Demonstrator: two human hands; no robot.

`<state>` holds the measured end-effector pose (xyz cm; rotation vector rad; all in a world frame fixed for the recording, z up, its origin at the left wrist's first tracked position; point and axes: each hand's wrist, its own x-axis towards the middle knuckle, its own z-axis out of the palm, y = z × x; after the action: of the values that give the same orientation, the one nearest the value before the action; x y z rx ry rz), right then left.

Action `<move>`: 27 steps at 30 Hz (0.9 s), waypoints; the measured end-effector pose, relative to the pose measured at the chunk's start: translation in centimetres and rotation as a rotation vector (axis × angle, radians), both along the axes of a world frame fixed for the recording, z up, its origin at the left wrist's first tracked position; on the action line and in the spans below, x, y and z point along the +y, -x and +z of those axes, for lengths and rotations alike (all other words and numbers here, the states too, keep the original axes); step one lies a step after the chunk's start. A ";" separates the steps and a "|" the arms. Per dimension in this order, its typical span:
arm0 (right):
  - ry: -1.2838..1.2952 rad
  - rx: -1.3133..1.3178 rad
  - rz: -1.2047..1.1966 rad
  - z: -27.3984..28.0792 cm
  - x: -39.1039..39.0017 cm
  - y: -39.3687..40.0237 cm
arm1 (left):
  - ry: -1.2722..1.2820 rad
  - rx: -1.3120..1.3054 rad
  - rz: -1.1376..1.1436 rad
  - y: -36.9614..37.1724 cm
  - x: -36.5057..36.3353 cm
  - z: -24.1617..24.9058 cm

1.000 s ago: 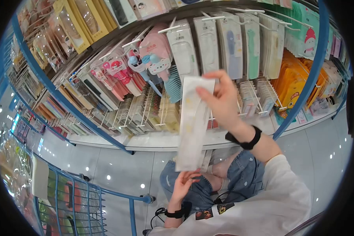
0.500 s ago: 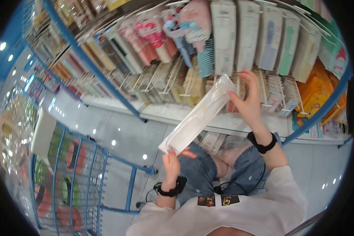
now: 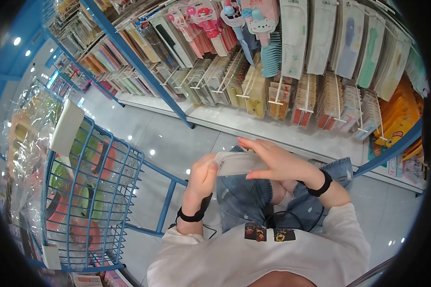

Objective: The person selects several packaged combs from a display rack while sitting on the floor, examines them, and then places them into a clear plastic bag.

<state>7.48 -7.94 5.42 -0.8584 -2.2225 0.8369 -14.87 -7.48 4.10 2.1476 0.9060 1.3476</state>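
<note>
A long, flat packet in clear plastic with whitish contents (image 3: 237,163) lies level above my lap, between my two hands. My left hand (image 3: 200,179) is closed on its left end, the thumb pressed along the edge. My right hand (image 3: 280,165) holds the other end, with the thumb on the near side and the fingers reaching over the far side. What exactly is inside the packet cannot be made out. Black bands circle both wrists.
Ahead stands a shelf rack with hanging combs (image 3: 271,55) and several packaged brushes (image 3: 349,43). Small boxed packs (image 3: 305,100) hang lower down. A blue wire cart (image 3: 93,191) with plastic-wrapped goods is close on my left. Blue posts (image 3: 143,67) frame the rack.
The packet has come down from in front of the rack to above my lap and turned from slanted to level. My right hand has lowered towards my left. The view has shifted.
</note>
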 end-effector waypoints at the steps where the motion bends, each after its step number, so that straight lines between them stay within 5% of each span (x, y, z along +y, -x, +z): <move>1: -0.068 0.010 -0.050 -0.7 -0.2 0.3 | 0.106 0.000 0.024 -0.3 -0.2 -0.3; 7: -0.169 0.081 -0.347 -6.6 -2.6 3.3 | 0.360 0.145 0.268 -3.5 -3.3 0.4; 11: 0.008 0.092 -0.530 -7.3 -3.2 3.6 | 0.330 0.082 -0.003 -5.3 -3.5 -0.6; 14: -0.099 0.240 -0.679 -4.9 -4.8 0.6 | 0.311 -0.066 -0.085 -4.4 -2.9 -1.3; 17: -0.128 1.121 -0.565 -4.5 -6.9 -0.6 | 0.469 -0.225 -0.135 -2.8 -1.5 -3.7; 20: 0.102 0.309 -0.763 -6.3 -6.0 -3.8 | 0.719 -0.271 -0.158 -3.4 -1.6 -4.6; 24: -0.120 0.752 -0.703 -4.9 -7.8 -3.3 | 0.558 0.049 -0.332 -5.7 -2.4 -6.3; 27: -0.086 0.739 -0.719 -3.1 -5.9 -3.0 | 0.557 0.086 -0.517 -9.0 -3.9 -6.9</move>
<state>10.49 -13.87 2.31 -0.9996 -1.1744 0.5612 -5.89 -11.40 -2.83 1.8258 0.5974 0.6567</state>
